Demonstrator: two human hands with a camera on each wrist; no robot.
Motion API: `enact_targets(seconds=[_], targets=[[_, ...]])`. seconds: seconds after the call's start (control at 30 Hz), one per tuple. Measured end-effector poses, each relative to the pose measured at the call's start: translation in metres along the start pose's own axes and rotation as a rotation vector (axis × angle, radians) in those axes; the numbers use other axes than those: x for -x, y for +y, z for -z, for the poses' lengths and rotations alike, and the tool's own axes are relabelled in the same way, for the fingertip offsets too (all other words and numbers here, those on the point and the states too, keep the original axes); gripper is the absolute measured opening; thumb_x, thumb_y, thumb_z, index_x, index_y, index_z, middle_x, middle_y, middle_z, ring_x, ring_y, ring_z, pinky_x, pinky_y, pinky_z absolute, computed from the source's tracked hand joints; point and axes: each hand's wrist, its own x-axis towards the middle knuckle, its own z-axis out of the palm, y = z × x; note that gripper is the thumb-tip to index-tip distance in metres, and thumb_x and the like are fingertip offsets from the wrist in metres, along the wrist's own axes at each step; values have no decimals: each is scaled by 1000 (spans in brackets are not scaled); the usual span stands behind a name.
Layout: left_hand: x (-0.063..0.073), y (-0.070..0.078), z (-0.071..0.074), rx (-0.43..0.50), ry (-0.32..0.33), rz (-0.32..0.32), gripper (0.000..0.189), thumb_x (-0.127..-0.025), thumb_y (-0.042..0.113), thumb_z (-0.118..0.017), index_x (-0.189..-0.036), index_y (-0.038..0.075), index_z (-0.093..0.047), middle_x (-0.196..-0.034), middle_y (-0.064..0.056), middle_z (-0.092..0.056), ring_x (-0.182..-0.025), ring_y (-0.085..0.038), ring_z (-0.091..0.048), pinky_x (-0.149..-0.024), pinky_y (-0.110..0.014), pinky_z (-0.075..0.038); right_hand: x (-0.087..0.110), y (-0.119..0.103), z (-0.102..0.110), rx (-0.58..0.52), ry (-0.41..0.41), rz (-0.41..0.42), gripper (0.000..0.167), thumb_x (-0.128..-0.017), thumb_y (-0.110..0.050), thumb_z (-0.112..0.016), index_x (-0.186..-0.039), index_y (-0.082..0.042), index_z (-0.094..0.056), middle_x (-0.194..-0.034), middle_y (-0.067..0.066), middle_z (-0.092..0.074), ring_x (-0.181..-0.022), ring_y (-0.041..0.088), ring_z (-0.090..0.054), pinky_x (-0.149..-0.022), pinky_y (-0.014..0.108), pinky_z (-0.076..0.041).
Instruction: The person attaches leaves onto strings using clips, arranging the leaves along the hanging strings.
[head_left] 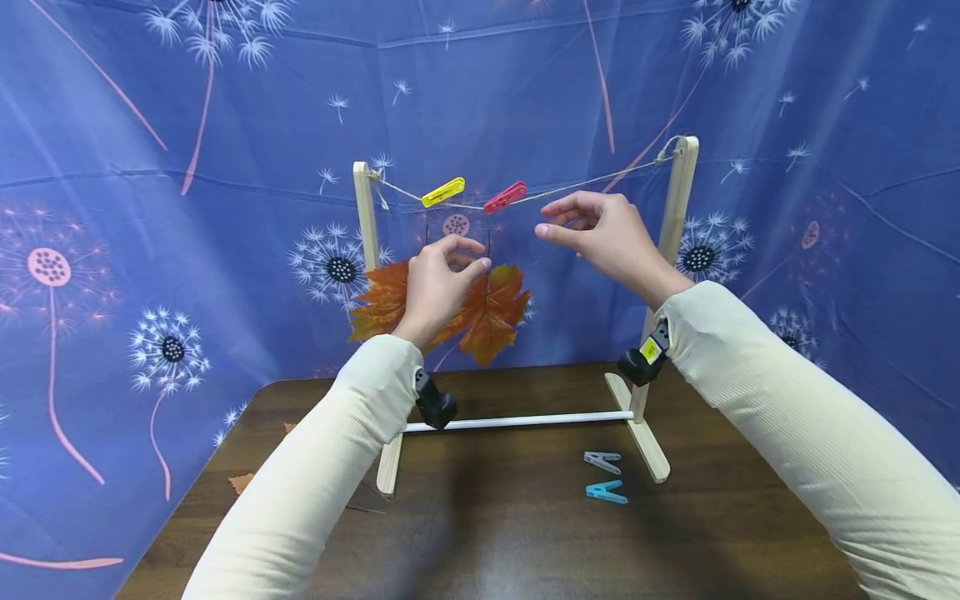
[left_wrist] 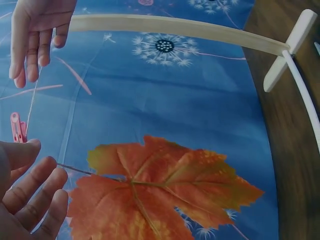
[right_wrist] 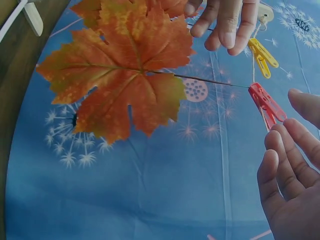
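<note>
A yellow clothespin (head_left: 444, 192) and a red clothespin (head_left: 506, 197) are clipped on a sagging string. From the red one an orange maple leaf (right_wrist: 125, 75) hangs by its thin dark stem; a second orange leaf (head_left: 381, 302) hangs to its left, partly behind my left hand (head_left: 442, 287). That hand is in front of the leaves, fingers loosely bent, with nothing between thumb and fingers. My right hand (head_left: 603, 237) is just right of the red clothespin, its thumb and fingers apart and holding nothing. In the head view a small gap separates it from the pin.
The string (head_left: 592, 181) runs between two wooden posts (head_left: 678, 196), joined low down by a white rod (head_left: 525, 421). A grey clothespin (head_left: 602, 462) and a teal clothespin (head_left: 606, 492) lie on the brown table (head_left: 517, 542). Part of another leaf (head_left: 241, 482) shows beside my left sleeve.
</note>
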Motion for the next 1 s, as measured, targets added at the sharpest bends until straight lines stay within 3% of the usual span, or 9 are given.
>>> enact_targets(seconds=[0.37,0.67,0.87,1.0], targets=[[21,-13,8,-16,-60,-59,18,-95,17,-75,-109,7,-73,-95,-8,-76,-91,-24,-71,-84,-39,-54,21,22,-4,-60,-46,-10,42,-95,-39,-72,-126,-12,-70,-109,7,-69,-93,18,-62,-73,26,-52],[41,-29,17,-39,-87,-41,23,-95,19,-75,-113,6,-73,-96,-8,-77,-88,-23,-73,-79,-41,-55,42,46,-12,-97,-114,-24,41,-98,-36,-70,-128,-9,-68,-111,9,-68,-95,18,-62,-76,28,-53],[52,-49,24,-71,-84,-43,23,-94,17,-75,-114,5,-73,-95,-9,-77,-88,-25,-73,-80,-45,-55,53,59,-13,-104,-125,-42,39,-98,-33,-70,-127,-7,-68,-109,10,-69,-95,23,-62,-74,28,-52],[58,-62,31,-92,-96,-10,23,-95,17,-74,-115,6,-72,-95,-8,-76,-87,-24,-72,-79,-43,-55,59,68,-14,-103,-125,-61,38,-98,-32,-71,-126,-7,-68,-109,11,-69,-96,25,-61,-77,29,-49]])
